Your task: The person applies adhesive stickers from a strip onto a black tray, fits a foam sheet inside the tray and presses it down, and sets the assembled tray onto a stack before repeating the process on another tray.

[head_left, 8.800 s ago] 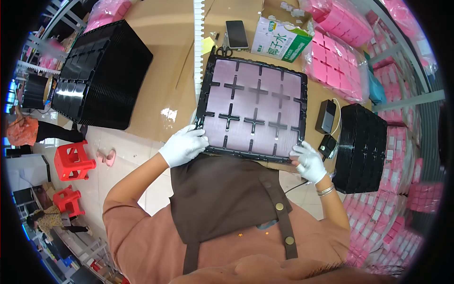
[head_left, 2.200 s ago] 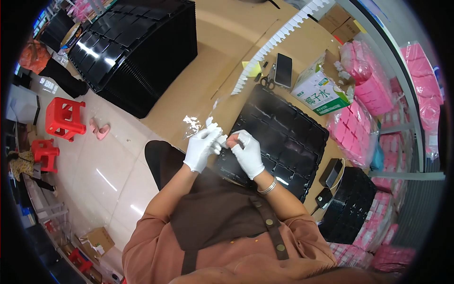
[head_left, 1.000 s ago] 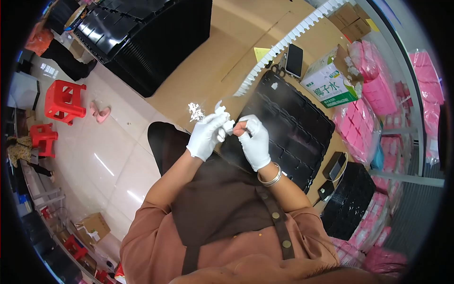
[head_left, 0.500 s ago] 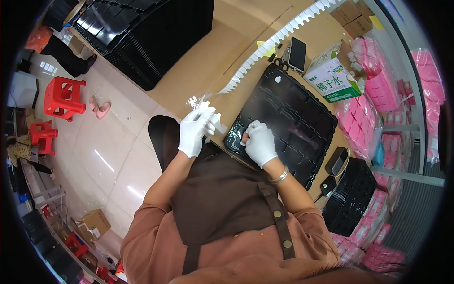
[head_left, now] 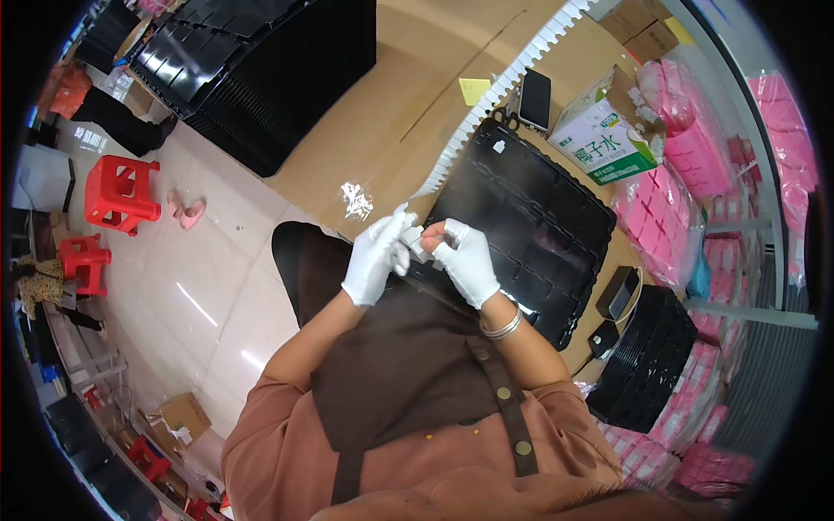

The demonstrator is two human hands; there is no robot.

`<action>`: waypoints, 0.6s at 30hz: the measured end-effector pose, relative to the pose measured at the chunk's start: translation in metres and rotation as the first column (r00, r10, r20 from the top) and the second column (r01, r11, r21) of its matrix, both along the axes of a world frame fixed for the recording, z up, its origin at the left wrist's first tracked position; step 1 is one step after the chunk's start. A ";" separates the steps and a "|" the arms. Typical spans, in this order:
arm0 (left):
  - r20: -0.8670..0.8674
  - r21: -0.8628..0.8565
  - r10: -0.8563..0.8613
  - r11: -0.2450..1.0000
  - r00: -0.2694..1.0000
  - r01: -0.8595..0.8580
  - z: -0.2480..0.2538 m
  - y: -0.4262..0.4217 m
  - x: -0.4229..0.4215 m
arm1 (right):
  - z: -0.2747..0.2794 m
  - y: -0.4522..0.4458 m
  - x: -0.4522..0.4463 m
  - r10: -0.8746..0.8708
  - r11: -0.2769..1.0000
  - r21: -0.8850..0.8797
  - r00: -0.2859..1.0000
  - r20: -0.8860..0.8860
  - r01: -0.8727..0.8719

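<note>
A long white toothed strip (head_left: 486, 102) runs down across the cardboard-covered table, and its lower end reaches my hands. My left hand (head_left: 376, 259), in a white glove, is closed on that end. My gloved right hand (head_left: 462, 260) pinches at the strip's end with bare fingertips, close beside the left. Under and behind the right hand lies a black tray (head_left: 530, 217) with a raised grid. A small white piece (head_left: 499, 147) sits near the tray's top corner. Scissors (head_left: 506, 119) rest above the tray.
A tall stack of black trays (head_left: 287, 87) stands at the upper left. Right of the phone (head_left: 534, 100) is a carton (head_left: 604, 139); pink trays (head_left: 656, 221), a power bank (head_left: 618, 293) and more black trays (head_left: 647, 360) are on the right. Red stools (head_left: 122, 195) stand on the floor.
The pink-lilac sheet seen earliest on the tray no longer shows. The white piece appeared on the tray's corner. My right hand moved from the tray back to the strip beside my left hand.
</note>
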State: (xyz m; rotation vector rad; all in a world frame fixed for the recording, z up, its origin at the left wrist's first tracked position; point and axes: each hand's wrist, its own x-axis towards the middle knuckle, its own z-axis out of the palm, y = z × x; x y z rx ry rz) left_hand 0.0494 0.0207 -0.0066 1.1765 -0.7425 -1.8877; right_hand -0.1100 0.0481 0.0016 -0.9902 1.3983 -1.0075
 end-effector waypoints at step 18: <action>0.078 -0.141 0.133 0.983 0.988 -0.122 -0.007 -0.028 -0.036 | -0.006 0.011 -0.320 -0.143 0.970 -0.119 0.102 -0.984 0.213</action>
